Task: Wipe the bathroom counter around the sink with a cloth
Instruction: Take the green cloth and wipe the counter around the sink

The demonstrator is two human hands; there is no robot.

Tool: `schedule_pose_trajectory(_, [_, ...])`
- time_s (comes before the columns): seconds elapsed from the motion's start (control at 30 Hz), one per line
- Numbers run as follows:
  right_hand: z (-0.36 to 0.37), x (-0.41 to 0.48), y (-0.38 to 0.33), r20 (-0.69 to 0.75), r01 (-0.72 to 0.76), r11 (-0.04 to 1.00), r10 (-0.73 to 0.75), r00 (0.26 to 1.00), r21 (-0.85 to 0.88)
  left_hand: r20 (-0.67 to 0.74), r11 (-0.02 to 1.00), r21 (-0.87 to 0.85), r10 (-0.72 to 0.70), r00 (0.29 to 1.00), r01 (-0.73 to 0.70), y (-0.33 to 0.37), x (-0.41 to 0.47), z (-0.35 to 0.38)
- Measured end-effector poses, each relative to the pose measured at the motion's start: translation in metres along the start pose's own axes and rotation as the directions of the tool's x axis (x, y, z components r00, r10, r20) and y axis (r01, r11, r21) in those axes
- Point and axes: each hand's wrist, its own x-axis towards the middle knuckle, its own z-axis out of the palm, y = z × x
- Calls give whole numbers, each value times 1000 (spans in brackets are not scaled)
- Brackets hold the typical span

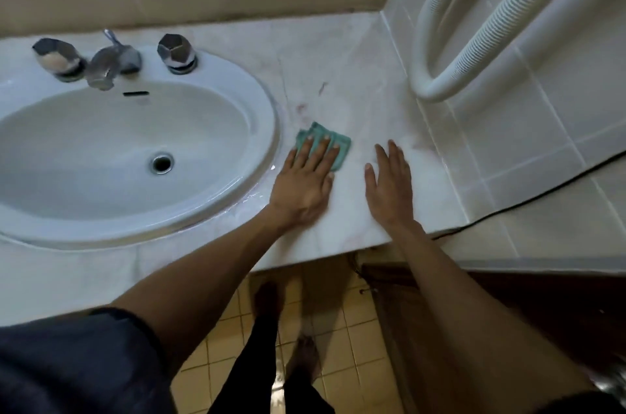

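A small folded green cloth (324,141) lies on the pale marble counter (345,74) just right of the oval white sink (216,207). My left hand (305,183) presses flat on the cloth, fingers spread over it, with the cloth's far edge showing past my fingertips. My right hand (389,184) rests flat on the bare counter a little to the right, fingers apart and holding nothing. Reddish and dark smudges (301,108) mark the counter beyond the cloth.
A chrome tap (108,64) with two knobs sits behind the basin. A white ribbed hose (474,51) loops against the tiled wall on the right. A black cable (528,200) runs along a lower tiled ledge. The counter's front edge is near my wrists; yellow floor tiles lie below.
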Motion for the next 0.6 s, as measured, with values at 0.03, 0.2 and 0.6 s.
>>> schedule_pose_trajectory(0.03, [-1, -10, -1, 7, 9, 1000, -9, 1000, 3, 1, 1000, 6, 12, 1000, -12, 1, -17, 2])
schedule_pose_trajectory(0.2, [-3, -54, -16, 90, 57, 998, -59, 994, 19, 13, 999, 43, 27, 1000, -28, -9, -87, 6])
schedule_pose_trajectory(0.6, [11, -82, -137, 165, 247, 933, -295, 941, 260, -5, 996, 18, -86, 996, 86, -88, -229, -19])
